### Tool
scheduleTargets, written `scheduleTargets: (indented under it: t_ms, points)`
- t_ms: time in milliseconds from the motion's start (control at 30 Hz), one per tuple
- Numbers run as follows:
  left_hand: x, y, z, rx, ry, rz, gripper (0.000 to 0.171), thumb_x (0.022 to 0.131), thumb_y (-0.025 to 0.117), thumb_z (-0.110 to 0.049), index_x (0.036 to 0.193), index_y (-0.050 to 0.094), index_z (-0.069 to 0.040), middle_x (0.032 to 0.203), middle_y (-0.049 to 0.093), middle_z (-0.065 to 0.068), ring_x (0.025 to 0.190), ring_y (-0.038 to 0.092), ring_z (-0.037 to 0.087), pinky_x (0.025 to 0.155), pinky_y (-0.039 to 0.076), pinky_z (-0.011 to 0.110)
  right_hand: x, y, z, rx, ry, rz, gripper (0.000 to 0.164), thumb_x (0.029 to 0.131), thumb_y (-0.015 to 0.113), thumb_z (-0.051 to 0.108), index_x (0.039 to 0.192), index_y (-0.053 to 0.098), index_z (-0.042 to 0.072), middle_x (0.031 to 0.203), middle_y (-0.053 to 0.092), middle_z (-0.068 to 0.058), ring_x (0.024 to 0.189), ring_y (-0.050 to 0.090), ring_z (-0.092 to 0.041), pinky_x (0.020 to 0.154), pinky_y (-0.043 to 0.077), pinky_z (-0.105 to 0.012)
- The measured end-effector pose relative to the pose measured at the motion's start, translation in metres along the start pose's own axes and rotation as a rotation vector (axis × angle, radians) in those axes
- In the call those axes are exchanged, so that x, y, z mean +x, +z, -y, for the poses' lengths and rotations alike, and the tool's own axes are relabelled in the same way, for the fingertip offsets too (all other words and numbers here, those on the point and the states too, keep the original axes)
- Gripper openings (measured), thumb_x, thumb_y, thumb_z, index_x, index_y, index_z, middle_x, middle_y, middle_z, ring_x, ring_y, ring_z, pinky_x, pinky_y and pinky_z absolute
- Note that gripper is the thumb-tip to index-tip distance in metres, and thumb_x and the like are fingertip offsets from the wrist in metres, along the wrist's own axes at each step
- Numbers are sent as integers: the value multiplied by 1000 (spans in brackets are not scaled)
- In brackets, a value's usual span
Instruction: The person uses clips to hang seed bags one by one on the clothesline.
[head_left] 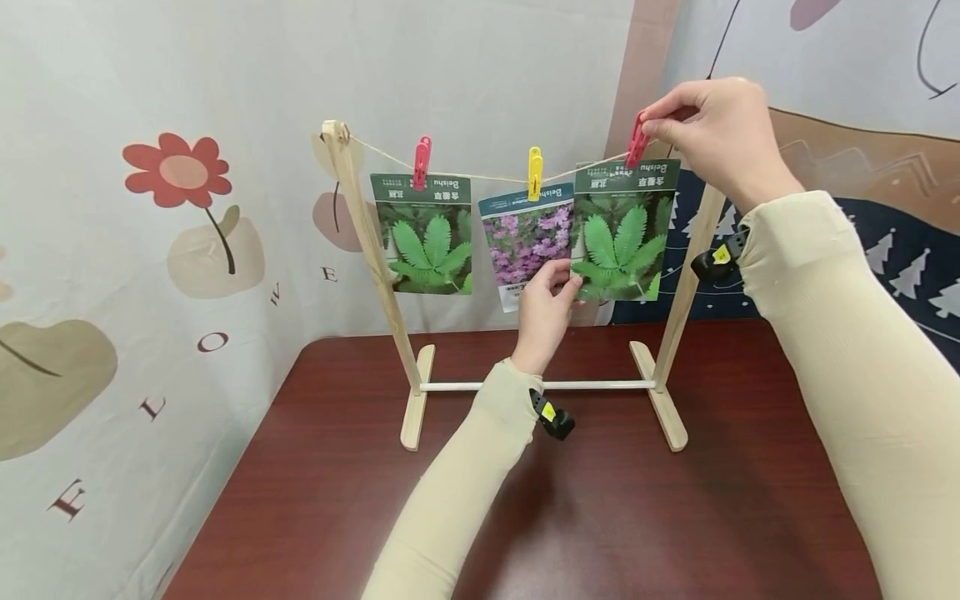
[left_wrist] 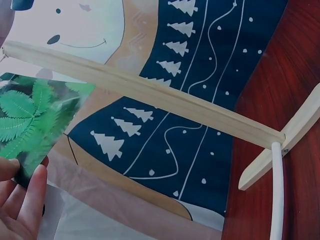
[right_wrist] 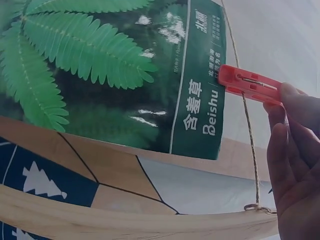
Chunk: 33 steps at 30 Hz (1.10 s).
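Note:
My right hand (head_left: 723, 137) pinches the handle end of a red clothespin (right_wrist: 252, 85). The clothespin's other end sits over the string (right_wrist: 251, 135) and the top edge of a green seed packet (head_left: 621, 225) with a fern-like leaf. Lower down, my left hand (head_left: 546, 312) grips that same packet by its lower left corner, thumb and fingers on either side in the left wrist view. Left of it, a seed packet with purple flowers (head_left: 521, 237) hangs tilted from a yellow clothespin (head_left: 535, 173). Another green leaf packet (head_left: 423, 237) hangs from a second red clothespin (head_left: 422, 162).
The string runs between two slanting wooden posts (head_left: 375, 267) with flat wooden feet (head_left: 658, 400). A white rod (head_left: 600, 385) joins them near the dark red table (head_left: 615, 517). Behind stand a pale printed cloth (head_left: 480, 75) and a dark blue tree-patterned one (left_wrist: 165, 150).

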<state>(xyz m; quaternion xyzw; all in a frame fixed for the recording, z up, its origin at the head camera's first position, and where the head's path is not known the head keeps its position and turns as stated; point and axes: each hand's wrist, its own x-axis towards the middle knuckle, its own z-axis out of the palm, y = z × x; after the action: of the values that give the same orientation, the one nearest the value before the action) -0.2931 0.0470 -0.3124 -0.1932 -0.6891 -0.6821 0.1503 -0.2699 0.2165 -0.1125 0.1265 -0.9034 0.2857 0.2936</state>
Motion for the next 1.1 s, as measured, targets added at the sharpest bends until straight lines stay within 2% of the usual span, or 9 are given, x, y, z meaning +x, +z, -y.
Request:
scheduleTargets:
  t_ms: [33,200,300,500,667,800,900,1000,1100]
  points:
    - [-2,-1,-5,5,-1,2,26,88,56,-13,114,57,-9,100,63,8,79,61,19,62,50,21,0,0,0,-9,-2,5,35,84,58,36,107,66,12,105,62,-8,81,50,-14,64,39,-19]
    - [0,-1,-4,26,-7,5,27,88,56,-11,114,57,-8,99,63,9,81,61,19,61,49,20,-1,0,-2,-42,-7,16,36,84,57,38,107,66,12,104,62,-8,82,51,-14,65,38,-19]
    - [4,0,6,12,-5,11,27,88,57,-14,115,57,-10,101,63,8,82,61,19,61,50,22,-2,1,-1,-49,-8,31,36,84,57,38,106,66,12,103,62,-8,82,52,-13,66,39,-18]
    - [2,-3,6,17,3,3,26,88,57,-20,113,57,-17,98,63,0,80,59,9,65,51,25,-2,2,0,-28,-1,78,35,84,57,40,106,66,14,104,61,-5,85,53,-10,70,41,-18]
    - [1,-3,7,25,8,3,25,87,58,-18,112,58,-16,94,63,-2,77,59,7,64,50,22,-3,3,0,1,14,90,37,84,56,41,111,64,17,107,60,-5,89,51,-12,74,42,-21]
    - [-1,-3,5,78,-7,20,26,88,58,-20,113,58,-17,94,63,-2,77,60,6,65,50,22,-3,5,-1,-5,16,90,38,85,55,42,113,63,17,109,60,-6,90,52,-12,78,43,-24]
    - [-2,-4,4,121,-20,31,27,88,58,-21,114,58,-18,96,63,-2,80,59,4,66,49,23,-3,8,-1,-17,7,90,38,86,54,41,114,62,17,109,60,-8,92,53,-13,90,37,-29]
    - [-2,-5,6,155,-15,42,26,88,57,-18,114,58,-19,98,63,-2,82,59,3,65,49,20,-3,9,0,-43,-4,97,37,88,52,40,115,61,16,109,60,-7,95,53,-16,91,36,-33]
    - [-4,-6,8,175,-6,60,26,88,57,-16,114,58,-20,100,63,-4,81,59,2,64,48,19,-4,10,1,-76,-19,109,38,88,50,39,117,59,16,110,60,-7,98,53,-20,85,38,-33]
